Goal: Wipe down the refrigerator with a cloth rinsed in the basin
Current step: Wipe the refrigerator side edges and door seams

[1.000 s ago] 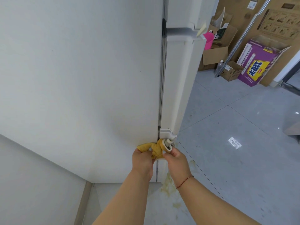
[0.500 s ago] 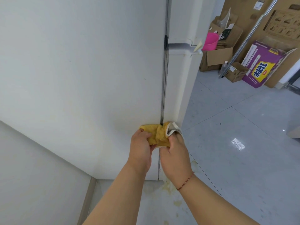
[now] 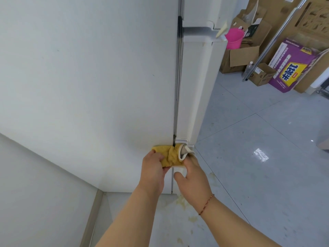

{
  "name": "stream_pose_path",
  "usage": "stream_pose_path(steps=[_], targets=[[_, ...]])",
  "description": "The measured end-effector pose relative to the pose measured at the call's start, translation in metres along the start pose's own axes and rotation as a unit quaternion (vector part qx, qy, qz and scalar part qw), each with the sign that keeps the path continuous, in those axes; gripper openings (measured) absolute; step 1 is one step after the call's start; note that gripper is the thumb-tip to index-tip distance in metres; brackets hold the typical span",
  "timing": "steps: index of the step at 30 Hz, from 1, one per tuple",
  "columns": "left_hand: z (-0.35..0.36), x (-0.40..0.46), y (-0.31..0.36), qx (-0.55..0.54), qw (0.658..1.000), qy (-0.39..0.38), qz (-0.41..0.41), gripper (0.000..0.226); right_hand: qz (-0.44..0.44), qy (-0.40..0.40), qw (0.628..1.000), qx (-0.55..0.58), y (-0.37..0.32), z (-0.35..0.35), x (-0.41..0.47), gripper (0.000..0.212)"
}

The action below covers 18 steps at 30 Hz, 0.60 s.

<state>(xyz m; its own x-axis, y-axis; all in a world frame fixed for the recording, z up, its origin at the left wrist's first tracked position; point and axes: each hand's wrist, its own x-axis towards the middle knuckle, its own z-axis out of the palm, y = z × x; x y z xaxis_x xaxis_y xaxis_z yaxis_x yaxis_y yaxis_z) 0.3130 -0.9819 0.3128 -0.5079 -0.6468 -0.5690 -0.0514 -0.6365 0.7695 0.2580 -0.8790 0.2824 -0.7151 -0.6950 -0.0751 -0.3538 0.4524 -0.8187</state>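
Observation:
The white refrigerator (image 3: 106,77) fills the left and middle of the view, seen from its side, with the dark door seam running down to the bottom hinge (image 3: 181,141). A yellow cloth (image 3: 169,155) with a white edge is bunched against the fridge at the seam, just below that hinge. My left hand (image 3: 154,171) pinches the cloth's left part. My right hand (image 3: 194,177) holds its right end with the fingers tucked behind it and the thumb sticking out free. The basin is not in view.
A white wall (image 3: 35,193) stands at the left. Yellowish stains (image 3: 183,202) mark the grey tiled floor at the fridge's foot. Cardboard boxes (image 3: 238,57), a pink bucket (image 3: 234,39), a purple box (image 3: 293,66) and a metal pole (image 3: 274,40) stand at the back right.
Both hands and the cloth have slid down the seam to just under the bottom hinge. My right thumb has come off the cloth.

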Motion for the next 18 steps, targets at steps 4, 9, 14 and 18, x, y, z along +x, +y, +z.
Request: stream_pose_path(steps=[4, 9, 14, 18], targets=[[0.002, 0.003, 0.004, 0.01, 0.999, -0.006, 0.033, 0.04, -0.054, 0.051, 0.997, 0.011, 0.001, 0.002, -0.002, 0.054], [-0.007, 0.027, -0.022, 0.061, 0.998, 0.008, 0.009, 0.037, 0.019, 0.029, 0.997, 0.068, 0.028, 0.025, 0.005, 0.045], [-0.022, 0.062, -0.066, 0.072, 0.997, 0.022, -0.035, 0.034, 0.125, -0.043, 0.983, 0.125, 0.068, 0.049, 0.019, 0.025], [-0.044, 0.084, -0.106, 0.048, 0.995, 0.046, -0.073, 0.029, 0.243, -0.05, 0.933, 0.26, 0.107, 0.065, 0.025, 0.017]])
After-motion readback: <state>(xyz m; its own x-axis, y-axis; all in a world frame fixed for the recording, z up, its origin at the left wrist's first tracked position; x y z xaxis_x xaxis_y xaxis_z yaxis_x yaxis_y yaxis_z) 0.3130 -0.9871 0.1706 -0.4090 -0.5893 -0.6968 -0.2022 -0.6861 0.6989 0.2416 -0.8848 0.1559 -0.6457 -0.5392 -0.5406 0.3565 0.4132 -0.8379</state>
